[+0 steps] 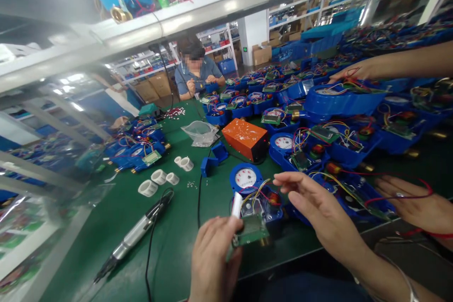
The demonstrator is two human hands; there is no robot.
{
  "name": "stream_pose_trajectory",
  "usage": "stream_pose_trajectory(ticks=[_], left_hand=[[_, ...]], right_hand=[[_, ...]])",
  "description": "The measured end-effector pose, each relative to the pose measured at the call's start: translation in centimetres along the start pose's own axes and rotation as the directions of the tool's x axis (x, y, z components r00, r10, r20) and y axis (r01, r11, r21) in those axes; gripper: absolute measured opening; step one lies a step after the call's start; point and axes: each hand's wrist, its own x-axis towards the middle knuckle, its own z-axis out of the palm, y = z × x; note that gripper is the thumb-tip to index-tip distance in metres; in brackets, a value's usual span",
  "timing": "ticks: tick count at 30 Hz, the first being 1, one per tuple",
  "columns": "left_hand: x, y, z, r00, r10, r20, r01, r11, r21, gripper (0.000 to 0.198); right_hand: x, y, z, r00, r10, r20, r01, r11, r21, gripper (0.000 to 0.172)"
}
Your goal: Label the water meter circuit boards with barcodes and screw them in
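Observation:
My left hand (214, 250) is closed on a green circuit board (253, 231) with a grey display, holding it by its left edge. A white strip (236, 204) stands up at that hand's fingertips; I cannot tell if it is gripped. Behind the board lies a blue water meter (245, 178) with a round white dial, its lower housing exposed and thin coloured wires (260, 191) rising from it. Just right of these wires is my right hand (322, 207), its fingers stretched out and thumb apart, nothing visible in it.
An electric screwdriver (136, 231) lies at left, near white label rolls (158, 178). Beyond the meter are an orange box (244, 138), blue blocks (208, 166) and a plastic bag (201, 133). Meters crowd the right, where other people's hands (414, 203) reach in. A person (200, 73) sits opposite.

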Motion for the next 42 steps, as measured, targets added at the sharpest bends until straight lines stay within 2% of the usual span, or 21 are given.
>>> stream_pose_trajectory(ticks=[2,5,6,8,14,24,29,33,36,42], left_hand=[[1.2,0.0,-0.1,0.981,-0.194,0.006,0.194,0.979,-0.056,0.051],[4.3,0.5,-0.4,0.881,-0.457,0.123,0.473,0.855,-0.213,0.072],[5.2,0.6,-0.5,0.851,-0.492,0.184,0.525,0.811,-0.257,0.074],[6.4,0.6,-0.5,0.82,-0.503,0.274,0.57,0.759,-0.315,0.074],[6.7,-0.2,-0.3,0.81,-0.502,0.303,0.582,0.75,-0.313,0.071],[7.0,-0.2,-0.5,0.794,-0.515,0.323,0.602,0.74,-0.301,0.075],[6.9,-0.5,-0.5,0.792,-0.511,0.335,0.606,0.727,-0.322,0.073],[6.6,-0.6,-0.8,0.813,-0.45,0.37,0.583,0.634,-0.508,0.056],[6.4,-0.6,-1.1,0.811,-0.415,0.413,0.585,0.555,-0.591,0.046],[6.2,-0.6,-1.2,0.812,-0.429,0.395,0.581,0.543,-0.606,0.044]], right_hand=[[-0.2,0.0,0.3,0.999,-0.052,0.0,0.052,0.997,-0.065,0.02],[-0.3,-0.2,0.5,0.995,-0.097,-0.021,0.094,0.987,-0.127,0.018],[-0.3,-0.3,0.5,0.995,-0.1,-0.025,0.096,0.985,-0.141,0.018],[-0.4,-0.4,0.4,0.995,-0.099,-0.029,0.093,0.982,-0.164,0.018],[-0.4,-0.3,-0.2,0.994,-0.109,-0.027,0.103,0.98,-0.173,0.019],[-0.6,-0.3,0.0,0.997,-0.073,-0.028,0.067,0.98,-0.187,0.021],[-0.3,-0.1,-0.5,0.993,-0.098,-0.058,0.087,0.982,-0.165,0.026],[0.1,-0.1,-0.8,0.993,-0.095,-0.069,0.081,0.979,-0.187,0.028],[0.4,0.0,-0.8,0.995,-0.079,-0.066,0.063,0.975,-0.214,0.028],[0.4,-0.2,-0.4,0.995,-0.094,-0.046,0.079,0.964,-0.252,0.029]])
